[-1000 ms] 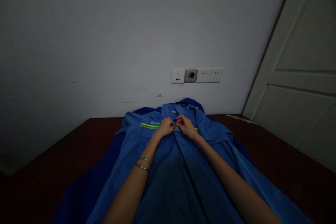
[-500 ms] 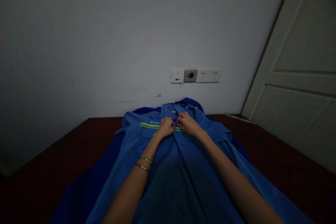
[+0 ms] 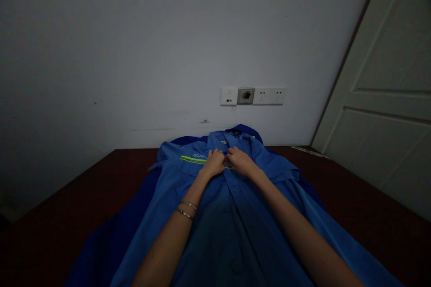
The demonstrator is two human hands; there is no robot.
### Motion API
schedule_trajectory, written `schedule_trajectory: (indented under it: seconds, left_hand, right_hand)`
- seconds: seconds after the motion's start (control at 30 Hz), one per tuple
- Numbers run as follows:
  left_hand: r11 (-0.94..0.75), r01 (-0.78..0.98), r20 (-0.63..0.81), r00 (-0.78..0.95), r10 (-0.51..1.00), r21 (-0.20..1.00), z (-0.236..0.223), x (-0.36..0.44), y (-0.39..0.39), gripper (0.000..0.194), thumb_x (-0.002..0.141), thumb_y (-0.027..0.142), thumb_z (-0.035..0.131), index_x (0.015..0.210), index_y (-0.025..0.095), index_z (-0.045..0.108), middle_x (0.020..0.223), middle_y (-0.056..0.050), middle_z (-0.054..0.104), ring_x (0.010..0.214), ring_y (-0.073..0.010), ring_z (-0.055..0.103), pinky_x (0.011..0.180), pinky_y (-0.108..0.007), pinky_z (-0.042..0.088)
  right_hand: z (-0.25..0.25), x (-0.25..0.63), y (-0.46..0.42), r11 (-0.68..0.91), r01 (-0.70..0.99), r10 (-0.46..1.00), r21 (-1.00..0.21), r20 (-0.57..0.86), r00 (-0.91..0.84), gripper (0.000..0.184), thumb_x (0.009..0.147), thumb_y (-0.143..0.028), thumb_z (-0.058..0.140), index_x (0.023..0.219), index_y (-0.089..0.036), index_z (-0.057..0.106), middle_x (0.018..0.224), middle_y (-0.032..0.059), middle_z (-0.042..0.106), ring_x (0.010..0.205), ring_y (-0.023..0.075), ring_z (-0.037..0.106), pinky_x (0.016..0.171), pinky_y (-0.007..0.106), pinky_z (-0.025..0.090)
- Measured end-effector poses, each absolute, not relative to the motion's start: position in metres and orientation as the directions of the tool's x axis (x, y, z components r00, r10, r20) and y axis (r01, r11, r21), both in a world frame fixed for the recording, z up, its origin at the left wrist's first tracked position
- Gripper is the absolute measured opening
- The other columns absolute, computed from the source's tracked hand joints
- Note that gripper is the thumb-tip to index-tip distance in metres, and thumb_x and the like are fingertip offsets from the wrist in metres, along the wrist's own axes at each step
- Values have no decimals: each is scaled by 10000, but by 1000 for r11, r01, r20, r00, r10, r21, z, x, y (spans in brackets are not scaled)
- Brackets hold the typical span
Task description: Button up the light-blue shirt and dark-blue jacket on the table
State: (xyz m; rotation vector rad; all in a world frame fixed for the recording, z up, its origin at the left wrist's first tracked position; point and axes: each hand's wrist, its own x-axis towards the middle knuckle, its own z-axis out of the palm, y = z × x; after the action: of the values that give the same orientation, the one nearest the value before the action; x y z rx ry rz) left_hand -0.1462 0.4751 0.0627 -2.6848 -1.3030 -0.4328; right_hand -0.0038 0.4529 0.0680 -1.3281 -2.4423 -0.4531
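Note:
A light blue work shirt (image 3: 208, 215) with a yellow-green stripe and white lettering on the chest lies spread out, collar toward the wall. My left hand (image 3: 215, 163) is closed on the front edge of the shirt just below the collar. Close beside it, my right hand (image 3: 238, 160) pinches the opposite front edge, the fingertips of both hands almost meeting. Whatever small part sits between the fingertips is hidden. Beneath the shirt lies a darker blue garment (image 3: 111, 237), showing at the left side and behind the collar.
The dark red-brown tabletop (image 3: 90, 193) runs up to a pale wall (image 3: 144, 54). A row of wall sockets (image 3: 269, 96) sits above the collar. At right stands a white panelled door (image 3: 380, 143), with a thin printed strip (image 3: 308, 151) lying near its foot.
My right hand has shifted slightly down and toward my left hand, covering more of the stripe. Both hands stay at the shirt's front below the collar. The view has moved a little.

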Motion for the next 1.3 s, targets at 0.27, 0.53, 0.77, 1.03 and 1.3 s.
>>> schedule_trajectory:
  seconds: [0.27, 0.53, 0.77, 1.03, 1.3]
  left_hand:
    - [-620, 783, 268, 589, 762, 41, 64, -151, 477, 172, 795, 204, 506, 877, 155, 649, 1039, -118, 572, 1072, -271, 424, 938, -469, 282]
    - [-626, 768, 259, 582, 770, 133, 62, -159, 482, 175, 804, 284, 535, 892, 230, 677, 1001, -69, 587, 1038, -258, 441, 931, -527, 292]
    - [-660, 746, 320, 605, 729, 92, 62, -163, 481, 196, 813, 308, 523, 892, 211, 674, 1017, -62, 560, 1040, -240, 428, 960, -501, 270]
    - [-695, 719, 382, 643, 664, -2, 57, -163, 480, 195, 813, 290, 523, 849, 180, 681, 985, -63, 546, 1010, -227, 423, 922, -413, 312]
    - [-679, 734, 362, 639, 679, -22, 60, -160, 477, 175, 813, 274, 521, 841, 174, 662, 1027, -69, 538, 1040, -233, 416, 930, -412, 310]
  right_hand:
    - [70, 1, 454, 534, 843, 757, 58, 411, -508, 74, 763, -152, 567, 793, -171, 632, 892, 102, 581, 870, 221, 515, 714, 299, 378]
    - [66, 7, 461, 528, 843, 792, -99, 416, -447, 86, 741, -129, 563, 758, -188, 623, 891, 47, 591, 891, 182, 528, 728, 265, 365]
    - [58, 12, 474, 528, 808, 810, -261, 442, -386, 39, 749, -192, 582, 756, -169, 613, 862, 38, 588, 846, 158, 529, 745, 259, 381]
    - [53, 22, 486, 530, 753, 834, -389, 398, -382, 97, 742, -163, 582, 818, -172, 641, 852, 29, 620, 808, 141, 564, 728, 232, 407]
    - [83, 9, 466, 517, 829, 819, -214, 406, -406, 192, 803, -124, 486, 929, -180, 619, 952, 57, 631, 870, 150, 569, 698, 204, 377]
